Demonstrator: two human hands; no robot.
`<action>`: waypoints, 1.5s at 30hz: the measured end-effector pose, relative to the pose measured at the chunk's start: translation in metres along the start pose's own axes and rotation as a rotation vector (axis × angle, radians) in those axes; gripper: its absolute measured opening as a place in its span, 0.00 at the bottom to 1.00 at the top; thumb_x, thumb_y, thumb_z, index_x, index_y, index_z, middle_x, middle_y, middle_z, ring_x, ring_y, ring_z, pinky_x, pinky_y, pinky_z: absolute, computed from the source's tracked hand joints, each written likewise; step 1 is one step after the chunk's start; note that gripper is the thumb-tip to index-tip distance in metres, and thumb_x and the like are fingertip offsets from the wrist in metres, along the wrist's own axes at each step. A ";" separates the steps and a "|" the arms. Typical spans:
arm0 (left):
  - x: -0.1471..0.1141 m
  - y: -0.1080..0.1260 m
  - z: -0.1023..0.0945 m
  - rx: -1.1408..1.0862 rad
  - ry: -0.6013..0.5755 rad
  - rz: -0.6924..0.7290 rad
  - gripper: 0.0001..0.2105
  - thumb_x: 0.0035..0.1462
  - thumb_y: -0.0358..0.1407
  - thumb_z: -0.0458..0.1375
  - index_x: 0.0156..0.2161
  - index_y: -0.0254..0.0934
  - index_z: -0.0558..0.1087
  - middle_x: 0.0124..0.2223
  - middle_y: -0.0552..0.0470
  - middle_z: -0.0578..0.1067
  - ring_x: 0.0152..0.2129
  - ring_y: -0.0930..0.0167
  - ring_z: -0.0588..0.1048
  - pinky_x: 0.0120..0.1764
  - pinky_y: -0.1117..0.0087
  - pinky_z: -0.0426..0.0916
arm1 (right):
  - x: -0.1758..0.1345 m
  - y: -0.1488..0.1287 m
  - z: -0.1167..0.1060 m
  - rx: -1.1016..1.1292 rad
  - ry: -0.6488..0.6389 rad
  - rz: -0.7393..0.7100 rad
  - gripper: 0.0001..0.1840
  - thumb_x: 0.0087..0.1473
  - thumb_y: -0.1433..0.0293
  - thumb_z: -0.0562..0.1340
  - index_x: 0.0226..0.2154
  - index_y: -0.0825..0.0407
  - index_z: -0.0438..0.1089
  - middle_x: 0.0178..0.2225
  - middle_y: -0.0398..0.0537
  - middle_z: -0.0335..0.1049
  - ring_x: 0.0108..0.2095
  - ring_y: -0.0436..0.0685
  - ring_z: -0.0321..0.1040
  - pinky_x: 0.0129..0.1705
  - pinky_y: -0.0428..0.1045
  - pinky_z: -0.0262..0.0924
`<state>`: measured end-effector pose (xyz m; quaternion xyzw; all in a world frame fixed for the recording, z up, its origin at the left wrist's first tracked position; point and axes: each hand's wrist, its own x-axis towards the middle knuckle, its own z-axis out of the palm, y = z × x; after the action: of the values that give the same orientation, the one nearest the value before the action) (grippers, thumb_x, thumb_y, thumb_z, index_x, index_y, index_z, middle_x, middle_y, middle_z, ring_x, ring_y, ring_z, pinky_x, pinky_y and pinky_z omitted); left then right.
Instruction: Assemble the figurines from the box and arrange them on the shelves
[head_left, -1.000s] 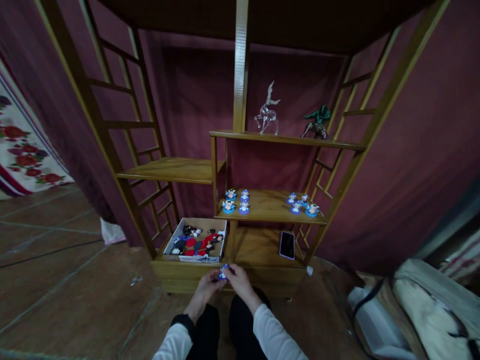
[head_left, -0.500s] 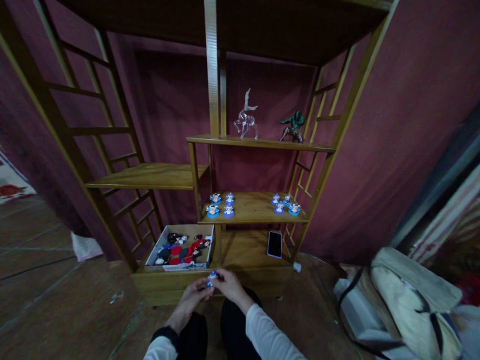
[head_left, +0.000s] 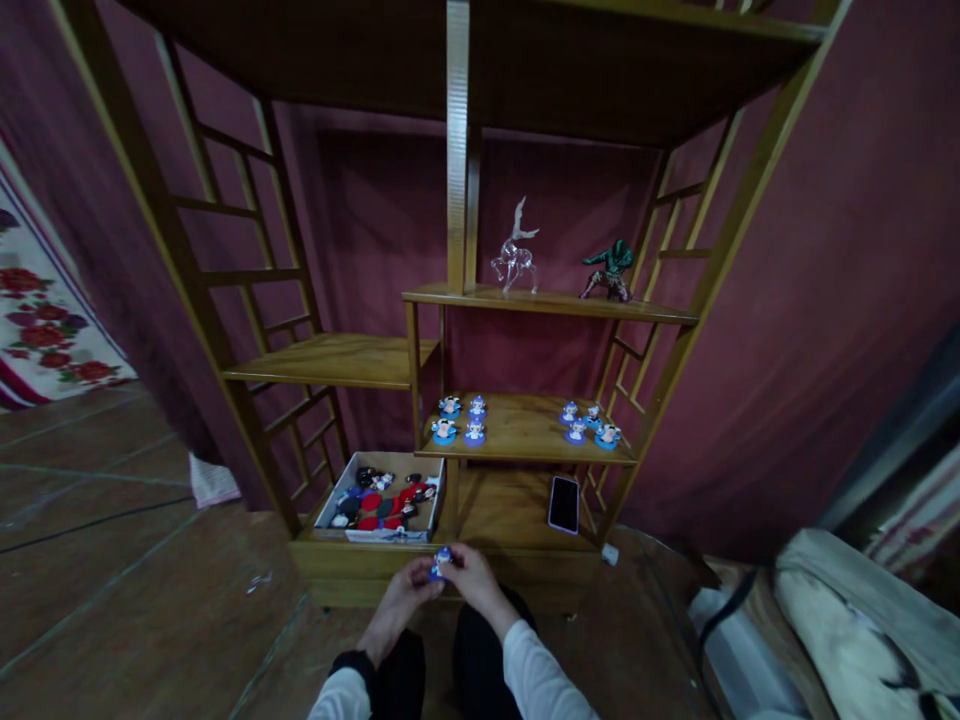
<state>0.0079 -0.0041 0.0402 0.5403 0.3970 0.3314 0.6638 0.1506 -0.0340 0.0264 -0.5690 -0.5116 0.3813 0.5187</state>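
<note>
Between my hands is a small purple and white figurine (head_left: 441, 563), held in front of the shelf's lower drawer edge. My left hand (head_left: 409, 592) grips it from the left, and my right hand (head_left: 474, 578) pinches it from the right. Just beyond, a shallow white box (head_left: 341, 533) holds a jumble of figurines with red, black and purple bases. On the middle right shelf (head_left: 517, 425), several similar purple and blue figurines stand in two groups, one group at the left (head_left: 474, 431) and one at the right (head_left: 576, 431).
A phone (head_left: 564, 504) lies on the bottom shelf at the right. Higher up stand a clear deer ornament (head_left: 515, 262) and a green crouching figure (head_left: 613, 270). Wooden posts (head_left: 457, 150) frame the shelving. Pale bags (head_left: 840, 610) sit on the floor to the right.
The camera view has turned left, so the shelf appears farther right. Both hands still hold the figurine, which seems slightly turned between the fingers.
</note>
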 end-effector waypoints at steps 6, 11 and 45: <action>0.001 0.001 -0.003 -0.013 -0.052 -0.017 0.22 0.27 0.40 0.69 0.33 0.34 0.73 0.28 0.51 0.76 0.26 0.70 0.72 0.35 0.69 0.65 | -0.003 -0.006 0.000 -0.037 0.033 -0.020 0.10 0.43 0.67 0.62 0.32 0.50 0.72 0.28 0.42 0.73 0.31 0.54 0.67 0.35 0.47 0.61; 0.002 0.000 -0.007 -0.003 -0.055 -0.036 0.23 0.28 0.41 0.69 0.34 0.33 0.74 0.28 0.50 0.75 0.26 0.70 0.72 0.34 0.69 0.65 | -0.003 -0.008 -0.001 -0.031 0.039 -0.020 0.12 0.42 0.67 0.62 0.34 0.49 0.72 0.29 0.43 0.73 0.31 0.54 0.68 0.36 0.48 0.61; -0.024 0.001 0.021 1.060 0.146 0.232 0.18 0.57 0.36 0.50 0.52 0.36 0.63 0.47 0.43 0.73 0.42 0.65 0.73 0.42 0.68 0.64 | -0.001 0.006 -0.004 0.333 -0.024 0.140 0.18 0.36 0.64 0.65 0.34 0.53 0.70 0.32 0.44 0.72 0.33 0.52 0.67 0.41 0.50 0.61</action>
<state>0.0150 -0.0342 0.0476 0.8166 0.4926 0.1935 0.2302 0.1558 -0.0354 0.0217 -0.5050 -0.4066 0.5026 0.5719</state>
